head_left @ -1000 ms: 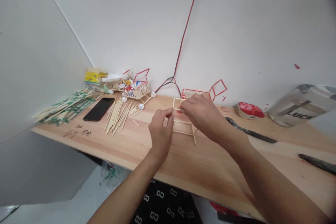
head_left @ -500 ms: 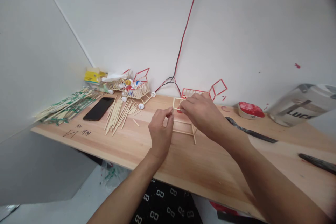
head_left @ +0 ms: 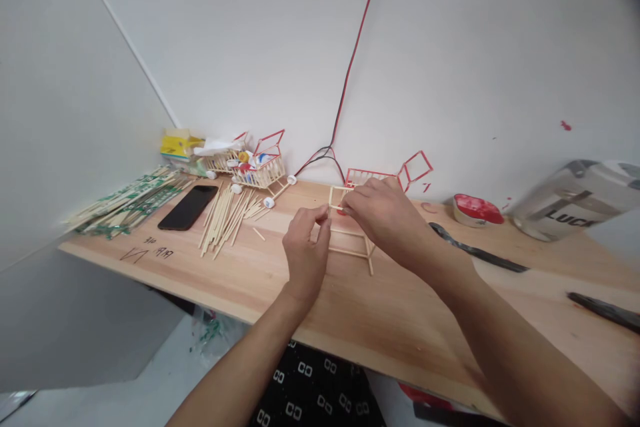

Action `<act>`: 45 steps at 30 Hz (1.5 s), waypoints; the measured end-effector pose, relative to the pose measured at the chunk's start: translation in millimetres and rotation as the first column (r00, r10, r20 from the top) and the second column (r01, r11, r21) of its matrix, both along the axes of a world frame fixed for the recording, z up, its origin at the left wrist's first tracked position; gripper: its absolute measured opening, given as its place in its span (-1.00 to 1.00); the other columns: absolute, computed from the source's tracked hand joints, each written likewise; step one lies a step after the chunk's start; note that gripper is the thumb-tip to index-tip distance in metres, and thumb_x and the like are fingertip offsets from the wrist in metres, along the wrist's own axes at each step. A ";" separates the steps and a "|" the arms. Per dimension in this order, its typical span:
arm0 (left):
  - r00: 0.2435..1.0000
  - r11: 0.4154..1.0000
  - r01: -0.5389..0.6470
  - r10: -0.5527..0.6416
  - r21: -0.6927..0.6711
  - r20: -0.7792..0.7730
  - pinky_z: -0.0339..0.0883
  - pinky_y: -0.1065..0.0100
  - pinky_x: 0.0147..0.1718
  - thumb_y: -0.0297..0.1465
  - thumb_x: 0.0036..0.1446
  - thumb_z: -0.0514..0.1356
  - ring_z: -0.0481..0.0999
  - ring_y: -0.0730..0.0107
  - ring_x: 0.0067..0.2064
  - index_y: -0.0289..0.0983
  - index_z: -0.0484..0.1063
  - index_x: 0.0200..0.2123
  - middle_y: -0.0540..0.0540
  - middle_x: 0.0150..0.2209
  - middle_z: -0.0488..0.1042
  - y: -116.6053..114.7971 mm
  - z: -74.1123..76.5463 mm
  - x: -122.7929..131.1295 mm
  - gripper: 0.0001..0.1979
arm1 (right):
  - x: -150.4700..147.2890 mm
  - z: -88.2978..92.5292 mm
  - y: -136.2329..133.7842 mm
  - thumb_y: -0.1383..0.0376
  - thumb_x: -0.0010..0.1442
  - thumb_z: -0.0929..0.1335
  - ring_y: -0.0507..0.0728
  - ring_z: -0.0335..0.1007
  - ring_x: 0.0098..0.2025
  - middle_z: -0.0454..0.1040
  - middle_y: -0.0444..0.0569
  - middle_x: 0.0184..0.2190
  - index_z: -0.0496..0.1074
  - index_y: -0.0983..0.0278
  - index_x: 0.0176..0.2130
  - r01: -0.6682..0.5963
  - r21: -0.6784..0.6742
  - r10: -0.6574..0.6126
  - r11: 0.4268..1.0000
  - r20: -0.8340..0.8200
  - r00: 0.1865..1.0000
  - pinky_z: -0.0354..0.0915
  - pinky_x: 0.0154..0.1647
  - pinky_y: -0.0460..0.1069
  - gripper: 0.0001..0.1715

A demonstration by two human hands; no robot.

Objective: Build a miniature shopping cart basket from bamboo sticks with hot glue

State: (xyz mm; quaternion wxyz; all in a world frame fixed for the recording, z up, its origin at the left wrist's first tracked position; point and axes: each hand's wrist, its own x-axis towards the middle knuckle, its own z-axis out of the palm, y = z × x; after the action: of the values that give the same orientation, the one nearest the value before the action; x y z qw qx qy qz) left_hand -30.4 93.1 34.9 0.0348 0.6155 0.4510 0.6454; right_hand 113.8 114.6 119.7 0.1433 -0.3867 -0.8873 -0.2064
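Observation:
A small frame of pale wooden sticks (head_left: pixel 340 189) is held up between my hands over the table. My left hand (head_left: pixel 307 247) pinches its lower left corner between thumb and forefinger. From the right, my right hand (head_left: pixel 373 203) grips the frame with bent fingers, which hide its right side. Below them on the wood stands a larger stick frame (head_left: pixel 349 252), partly covered by my hands. Behind my right hand, a basket of sticks with red edges (head_left: pixel 415 170) rests near the wall.
Loose sticks (head_left: pixel 223 223) lie left of my hands, beside a black phone (head_left: pixel 187 208) and green-wrapped sticks (head_left: pixel 135 200). A wheeled stick cart (head_left: pixel 263 173) stands behind. To the right are a red-topped tub (head_left: pixel 477 210), a dark tool (head_left: pixel 477 252) and a clear container (head_left: pixel 575 203).
Almost nothing differs. Both hands keep the same grip on the small stick frame in the same place.

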 end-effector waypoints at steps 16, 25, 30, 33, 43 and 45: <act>1.000 1.000 0.006 -0.006 0.003 0.004 0.29 0.35 -0.26 -0.53 0.17 0.18 0.44 0.41 -0.26 -0.24 0.46 -0.19 -0.03 -0.33 0.48 0.3 -0.9 -0.3 -0.84 | -0.9 0.3 -0.3 0.43 0.27 0.27 0.17 0.25 -0.29 0.50 -0.01 -0.39 0.41 0.30 -0.37 0.015 0.012 -0.016 1.000 0.014 1.000 -0.07 -0.24 0.02 -0.81; 1.000 1.000 0.000 0.000 0.006 0.009 0.30 0.36 -0.26 -0.52 0.17 0.17 0.44 0.41 -0.27 -0.24 0.46 -0.20 -0.03 -0.33 0.49 0.1 -0.4 0.5 -0.85 | -1.7 2.4 -1.2 0.41 0.28 0.27 0.18 0.25 -0.28 0.50 0.00 -0.39 0.42 0.30 -0.36 0.032 -0.013 -0.032 0.999 0.021 0.999 -0.07 -0.23 0.02 -0.81; 1.000 1.000 -0.004 0.004 0.009 0.000 0.29 0.36 -0.26 -0.52 0.16 0.18 0.44 0.42 -0.27 -0.26 0.46 -0.20 -0.04 -0.33 0.49 0.0 -0.2 0.4 -0.86 | -2.3 3.5 -1.7 0.42 0.28 0.27 0.18 0.25 -0.28 0.50 -0.01 -0.38 0.42 0.30 -0.37 0.031 -0.022 -0.031 0.999 0.017 0.999 -0.07 -0.24 0.02 -0.80; 1.000 1.000 -0.002 0.001 0.008 0.002 0.29 0.36 -0.25 -0.53 0.17 0.18 0.44 0.42 -0.27 -0.26 0.46 -0.20 -0.04 -0.33 0.49 -0.2 0.0 0.4 -0.86 | -2.7 4.0 -2.4 0.41 0.28 0.27 0.17 0.25 -0.28 0.51 0.00 -0.38 0.43 0.31 -0.36 0.037 -0.026 -0.037 0.999 0.019 0.999 -0.07 -0.25 0.02 -0.80; 1.000 1.000 -0.001 0.001 0.004 0.008 0.30 0.35 -0.25 -0.52 0.16 0.18 0.44 0.41 -0.26 -0.23 0.46 -0.19 -0.04 -0.32 0.49 0.0 -1.0 0.2 -0.85 | -1.8 3.3 -1.9 0.42 0.28 0.28 0.17 0.26 -0.28 0.51 -0.02 -0.38 0.43 0.30 -0.36 0.036 -0.024 -0.036 0.999 0.016 0.999 -0.08 -0.24 0.02 -0.81; 1.000 1.000 0.001 -0.001 0.003 0.009 0.29 0.35 -0.25 -0.53 0.16 0.18 0.44 0.41 -0.26 -0.24 0.46 -0.18 -0.04 -0.32 0.49 -0.1 -0.8 0.4 -0.84 | -2.1 3.7 -2.2 0.41 0.28 0.27 0.17 0.26 -0.27 0.51 -0.01 -0.38 0.43 0.30 -0.36 0.037 -0.030 -0.036 0.999 0.017 0.999 -0.07 -0.23 0.02 -0.81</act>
State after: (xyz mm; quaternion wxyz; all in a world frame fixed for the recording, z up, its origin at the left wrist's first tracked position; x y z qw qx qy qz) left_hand -30.0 92.9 34.1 0.0362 0.6130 0.4496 0.6487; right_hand 111.7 112.5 123.4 0.1264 -0.4034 -0.8842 -0.1985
